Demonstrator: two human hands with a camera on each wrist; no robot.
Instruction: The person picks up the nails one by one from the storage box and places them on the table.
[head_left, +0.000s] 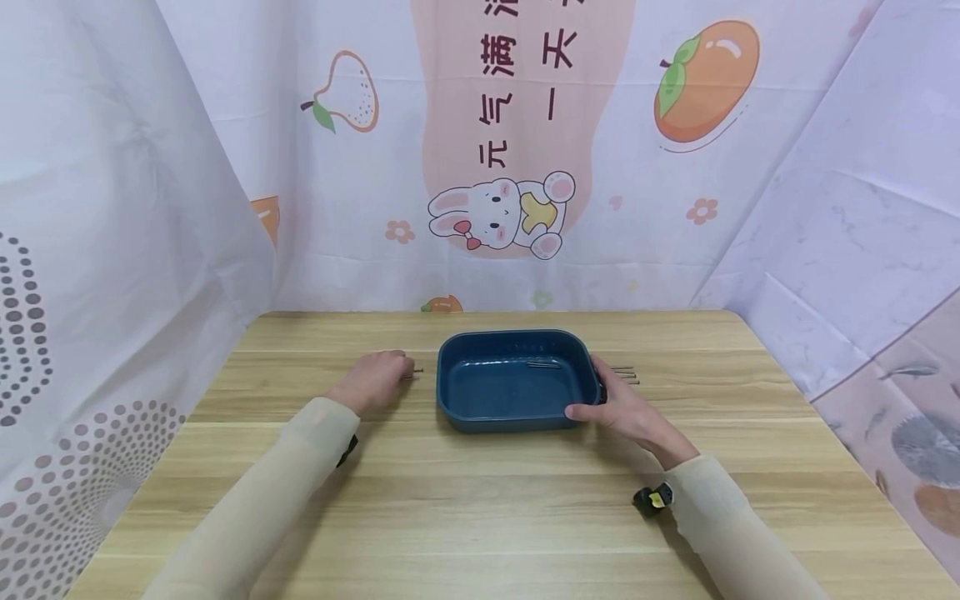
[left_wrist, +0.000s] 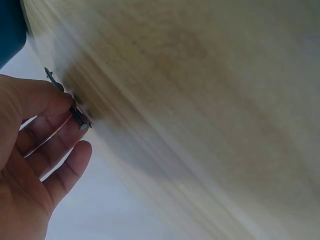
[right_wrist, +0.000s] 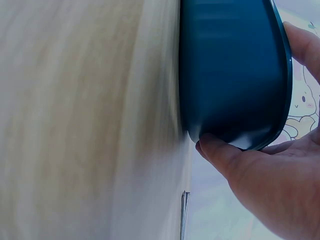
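A dark blue rectangular dish (head_left: 510,421) stands on the table, with a few thin nails (head_left: 543,364) lying inside near its far right part. My right hand (head_left: 626,408) grips the dish's right end, thumb at the near corner and fingers along the side. Left of the dish, my left hand (head_left: 377,379) is low over the table. In the left wrist view its thumb and fingers pinch a dark nail (left_wrist: 77,118), head outward. Bits of metal show behind that nail; whether they belong to a second one I cannot tell.
Several long nails (head_left: 626,375) lie on the wooden table (head_left: 495,508) just right of the dish, partly behind the right hand. Printed cloth (head_left: 360,208) hangs behind the table's back edge and along both sides.
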